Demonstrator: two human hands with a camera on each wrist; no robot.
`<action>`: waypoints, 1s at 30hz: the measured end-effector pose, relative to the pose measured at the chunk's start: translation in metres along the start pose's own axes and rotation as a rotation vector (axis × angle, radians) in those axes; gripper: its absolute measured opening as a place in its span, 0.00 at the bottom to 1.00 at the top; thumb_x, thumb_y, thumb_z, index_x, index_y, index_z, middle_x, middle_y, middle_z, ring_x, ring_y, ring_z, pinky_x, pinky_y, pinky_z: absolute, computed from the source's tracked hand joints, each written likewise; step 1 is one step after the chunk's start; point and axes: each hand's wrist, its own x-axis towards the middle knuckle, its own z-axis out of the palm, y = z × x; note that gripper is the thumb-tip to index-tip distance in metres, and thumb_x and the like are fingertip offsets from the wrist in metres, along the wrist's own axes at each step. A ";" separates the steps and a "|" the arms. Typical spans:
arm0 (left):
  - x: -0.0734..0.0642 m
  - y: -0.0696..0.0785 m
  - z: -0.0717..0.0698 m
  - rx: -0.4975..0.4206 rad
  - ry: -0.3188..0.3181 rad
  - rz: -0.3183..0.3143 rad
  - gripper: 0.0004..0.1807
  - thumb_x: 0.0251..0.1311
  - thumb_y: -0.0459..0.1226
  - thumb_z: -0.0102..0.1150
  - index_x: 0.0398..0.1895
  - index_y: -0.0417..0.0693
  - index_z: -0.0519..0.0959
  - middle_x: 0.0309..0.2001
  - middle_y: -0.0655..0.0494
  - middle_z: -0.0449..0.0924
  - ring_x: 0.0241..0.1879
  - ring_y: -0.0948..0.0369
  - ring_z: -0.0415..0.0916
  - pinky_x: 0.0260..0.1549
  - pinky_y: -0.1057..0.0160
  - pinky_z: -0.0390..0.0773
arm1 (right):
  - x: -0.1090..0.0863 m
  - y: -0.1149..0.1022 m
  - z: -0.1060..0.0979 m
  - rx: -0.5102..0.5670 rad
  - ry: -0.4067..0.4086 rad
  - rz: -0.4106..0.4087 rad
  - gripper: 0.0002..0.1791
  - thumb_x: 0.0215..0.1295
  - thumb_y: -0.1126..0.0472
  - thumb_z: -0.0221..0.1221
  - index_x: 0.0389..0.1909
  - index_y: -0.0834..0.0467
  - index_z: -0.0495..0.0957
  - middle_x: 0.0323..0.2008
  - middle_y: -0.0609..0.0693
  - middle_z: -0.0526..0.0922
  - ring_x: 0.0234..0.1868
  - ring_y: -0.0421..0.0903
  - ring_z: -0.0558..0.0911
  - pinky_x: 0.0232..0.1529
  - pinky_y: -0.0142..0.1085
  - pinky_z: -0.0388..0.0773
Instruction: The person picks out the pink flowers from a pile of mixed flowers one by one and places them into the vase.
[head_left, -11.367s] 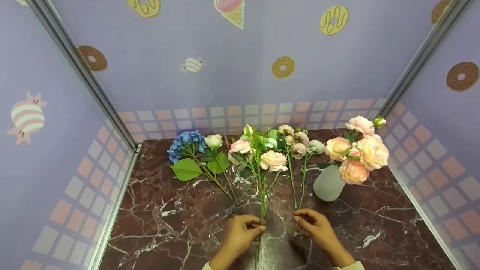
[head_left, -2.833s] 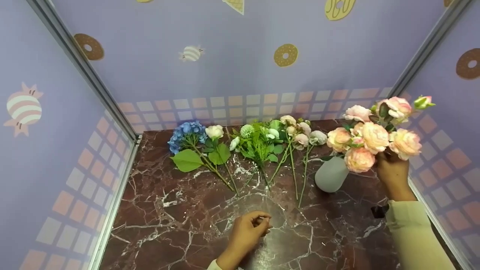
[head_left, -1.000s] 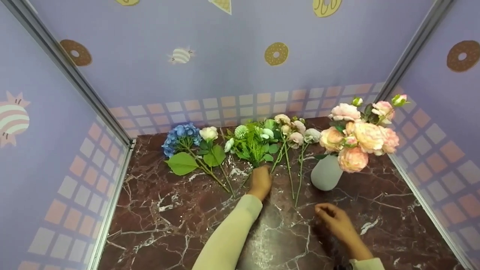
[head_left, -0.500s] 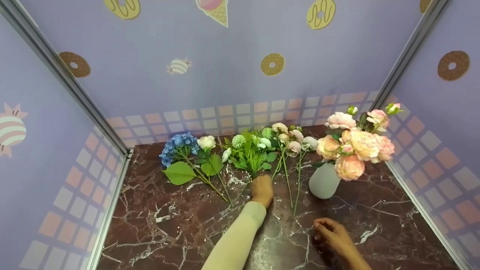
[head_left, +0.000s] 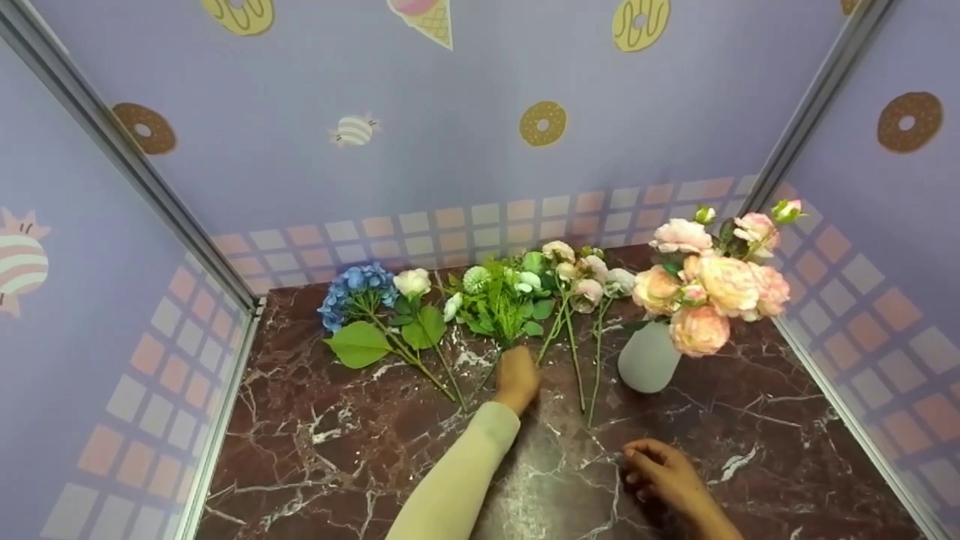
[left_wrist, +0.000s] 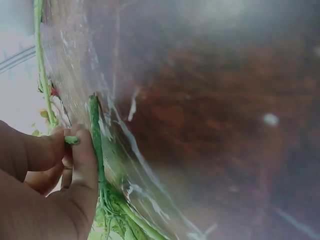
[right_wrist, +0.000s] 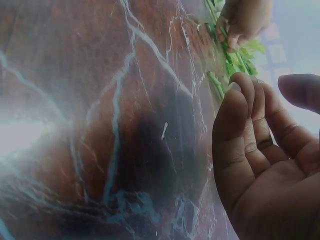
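Note:
My left hand reaches to the base of the green leafy bunch at mid-table. In the left wrist view its thumb and fingers pinch a thin green stem; a thicker stem lies beside the fingers. Which flower the pinched stem belongs to is hidden. My right hand stays low over the table at front right, fingers loosely curled around nothing. Behind it stands a grey-white vase filled with peach-pink artificial roses, some leaning out to the right.
To the left lie a blue hydrangea and a white rose with big leaves. Small pale-pink blooms and a whitish flower lie between bunch and vase. Purple patterned walls enclose the dark marbled table.
Earlier my left hand held a pink rose stem; my right hand then brought it to the vase, where it now stands. The right hand has come back; the left has moved forward to the green bunch.

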 end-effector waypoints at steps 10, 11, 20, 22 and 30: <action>-0.019 -0.005 -0.010 -0.109 -0.032 -0.009 0.08 0.64 0.34 0.74 0.37 0.58 0.97 0.38 0.59 0.97 0.40 0.55 0.95 0.41 0.54 0.94 | -0.004 0.005 0.002 -0.001 -0.024 0.005 0.23 0.88 0.59 0.58 0.65 0.78 0.76 0.40 0.42 0.88 0.36 0.39 0.86 0.35 0.33 0.88; -0.020 -0.005 -0.011 -0.114 -0.036 -0.014 0.07 0.65 0.35 0.75 0.36 0.58 0.97 0.38 0.60 0.97 0.41 0.55 0.95 0.42 0.54 0.94 | -0.005 0.005 0.002 0.005 -0.025 0.006 0.23 0.88 0.59 0.58 0.65 0.77 0.76 0.40 0.42 0.88 0.36 0.39 0.87 0.35 0.33 0.88; -0.026 -0.009 -0.016 -0.273 -0.102 -0.072 0.03 0.63 0.32 0.79 0.35 0.50 0.95 0.32 0.58 0.95 0.28 0.64 0.90 0.33 0.64 0.90 | -0.006 0.007 0.002 0.032 -0.049 0.004 0.21 0.88 0.58 0.58 0.63 0.76 0.78 0.41 0.42 0.89 0.37 0.40 0.87 0.36 0.34 0.89; -0.026 -0.009 -0.017 -0.291 -0.105 -0.082 0.04 0.63 0.31 0.79 0.33 0.50 0.94 0.31 0.59 0.94 0.25 0.67 0.86 0.31 0.67 0.88 | -0.006 0.006 0.002 0.034 -0.046 0.006 0.22 0.88 0.59 0.58 0.63 0.76 0.77 0.41 0.42 0.88 0.37 0.40 0.86 0.36 0.34 0.89; -0.028 -0.008 -0.017 -0.248 -0.051 -0.055 0.03 0.61 0.33 0.81 0.34 0.50 0.95 0.35 0.57 0.96 0.38 0.57 0.92 0.42 0.58 0.92 | -0.003 0.004 0.004 0.038 -0.076 -0.004 0.19 0.89 0.59 0.57 0.61 0.73 0.80 0.40 0.43 0.87 0.37 0.41 0.87 0.36 0.35 0.90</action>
